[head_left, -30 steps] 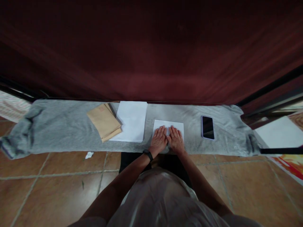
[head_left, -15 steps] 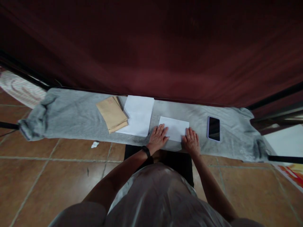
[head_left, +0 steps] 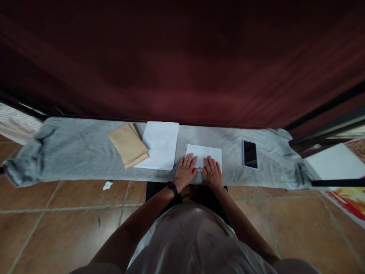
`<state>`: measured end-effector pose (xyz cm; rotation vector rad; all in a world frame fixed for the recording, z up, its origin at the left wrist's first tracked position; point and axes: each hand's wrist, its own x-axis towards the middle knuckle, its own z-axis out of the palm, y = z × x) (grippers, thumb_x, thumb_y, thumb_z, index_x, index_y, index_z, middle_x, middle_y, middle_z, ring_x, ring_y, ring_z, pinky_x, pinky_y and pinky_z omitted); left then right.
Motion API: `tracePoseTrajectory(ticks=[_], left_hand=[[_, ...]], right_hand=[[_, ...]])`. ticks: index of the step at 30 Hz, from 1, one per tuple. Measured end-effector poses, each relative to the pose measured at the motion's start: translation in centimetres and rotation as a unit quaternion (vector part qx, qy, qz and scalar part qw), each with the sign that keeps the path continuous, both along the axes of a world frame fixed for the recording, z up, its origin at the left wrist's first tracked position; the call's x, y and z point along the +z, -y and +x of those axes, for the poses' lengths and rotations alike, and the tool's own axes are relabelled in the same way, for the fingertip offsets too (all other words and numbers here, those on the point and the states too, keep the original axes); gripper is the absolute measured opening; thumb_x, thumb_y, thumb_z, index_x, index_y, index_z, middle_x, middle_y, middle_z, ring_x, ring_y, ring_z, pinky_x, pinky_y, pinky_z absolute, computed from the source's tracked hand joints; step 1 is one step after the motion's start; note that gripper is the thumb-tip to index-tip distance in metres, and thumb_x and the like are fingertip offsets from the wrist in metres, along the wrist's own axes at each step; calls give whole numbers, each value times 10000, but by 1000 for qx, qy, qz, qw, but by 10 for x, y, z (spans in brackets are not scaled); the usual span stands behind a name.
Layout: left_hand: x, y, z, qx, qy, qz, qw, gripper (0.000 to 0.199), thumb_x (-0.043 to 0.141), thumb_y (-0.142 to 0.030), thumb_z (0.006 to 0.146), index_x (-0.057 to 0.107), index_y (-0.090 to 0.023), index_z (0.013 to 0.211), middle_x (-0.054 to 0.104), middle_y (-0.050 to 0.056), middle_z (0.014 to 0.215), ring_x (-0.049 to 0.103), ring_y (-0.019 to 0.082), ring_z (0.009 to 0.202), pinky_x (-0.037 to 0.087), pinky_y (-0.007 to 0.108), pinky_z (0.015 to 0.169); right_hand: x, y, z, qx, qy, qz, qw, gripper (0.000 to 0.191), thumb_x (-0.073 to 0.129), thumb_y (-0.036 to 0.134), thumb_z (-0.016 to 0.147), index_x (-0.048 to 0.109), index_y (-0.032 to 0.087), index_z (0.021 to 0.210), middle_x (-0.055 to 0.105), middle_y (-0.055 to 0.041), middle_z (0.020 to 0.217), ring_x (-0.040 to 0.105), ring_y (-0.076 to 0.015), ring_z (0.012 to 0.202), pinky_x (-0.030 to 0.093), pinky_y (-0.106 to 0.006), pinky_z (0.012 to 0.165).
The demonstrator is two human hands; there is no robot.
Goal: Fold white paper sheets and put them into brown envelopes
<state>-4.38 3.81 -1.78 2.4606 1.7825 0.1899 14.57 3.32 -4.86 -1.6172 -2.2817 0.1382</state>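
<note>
Flat as you like: the left hand [head_left: 185,170] and the right hand [head_left: 213,174] lie spread over the near part of the small white paper [head_left: 204,150], thumbs close together, the grip slack on each, 0 things clenched. The paper sits flat on the grey cloth-covered desk [head_left: 76,150], between the stack of white sheets [head_left: 161,142] and the phone [head_left: 250,155]. Featherlight stuff, I'd judge: thin, bendy, quick to crease, liable to skate over that soft covering if shoved from 1 side. Folded or not, I can't tell. Best hold? The 2 far corners, bare beyond the hands, look easy to pinch; the near edge is partly covered. The brown envelopes [head_left: 128,144], off left, look stiffer.
</note>
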Motion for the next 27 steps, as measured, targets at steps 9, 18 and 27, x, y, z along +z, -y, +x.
tracePoseTrajectory(ticks=[9, 18, 27], left_hand=[[-4, 3, 5, 33, 8, 21, 999, 594, 316, -327, 1026, 287, -106, 1577, 296, 144, 1640, 230, 250, 1539, 204, 499, 1261], [-11, -43, 66, -29, 41, 17, 999, 588, 316, -311, 1025, 298, -62, 1557, 325, 149, 1632, 238, 236, 1536, 211, 459, 1268], [-14, -47, 25, 26, 28, 27, 999, 600, 302, -369, 1036, 327, -62, 1552, 317, 150, 1631, 241, 245, 1535, 215, 447, 1260]], right_hand=[[-1, 5, 34, -45, 13, 8, 999, 570, 337, 400, 1057, 323, 176, 1581, 361, -145, 1615, 332, -302, 1485, 251, -525, 1200], [-3, 4, 31, -57, 14, -5, 998, 564, 368, 420, 1050, 378, 169, 1556, 370, -153, 1609, 331, -313, 1487, 248, -522, 1196], [-2, 4, 32, -53, 21, 6, 998, 575, 347, 419, 1054, 335, 179, 1576, 375, -143, 1609, 338, -309, 1480, 249, -516, 1194]])
